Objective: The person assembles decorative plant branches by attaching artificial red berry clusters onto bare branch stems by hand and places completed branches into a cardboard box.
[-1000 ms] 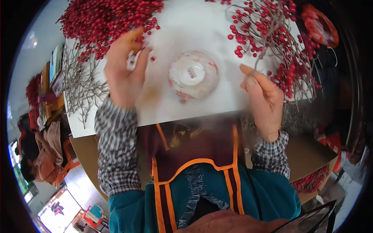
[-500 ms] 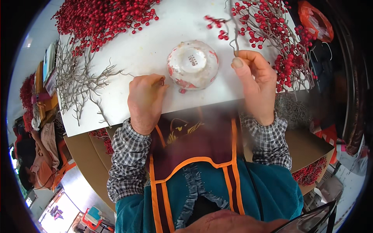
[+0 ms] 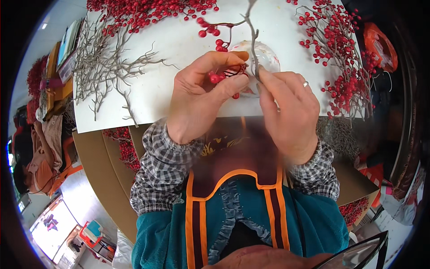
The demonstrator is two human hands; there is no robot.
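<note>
1. Across one white table [image 3: 154,101], I counted three loose heaps: one of red berries [image 3: 154,11] at the far left, one of bare twigs [image 3: 107,62] nearer on the left, and one of berried branches [image 3: 322,54] on the right.
2. Over the middle of it I had two pieces in hand: one berry sprig [image 3: 217,78] and one grey branch [image 3: 253,42].
3. My left hand [image 3: 195,96] held the berry sprig; thumb and forefinger pinched its thin stems at their tips, and I could not tell how the hidden fingers lay.
4. My right hand [image 3: 293,110] held the grey branch by its lower end, squeezed between thumb and forefinger; the other fingers were bent in, one wearing a ring [image 3: 306,84]. One side shoot carried berries out to the left.
5. Both pinches sat close together; whether stems and wood touched, I could not tell.
6. One white bowl [image 3: 270,57] stood beneath my hands, mostly covered.
7. One orange-red bag [image 3: 380,47] lay at the far right.
</note>
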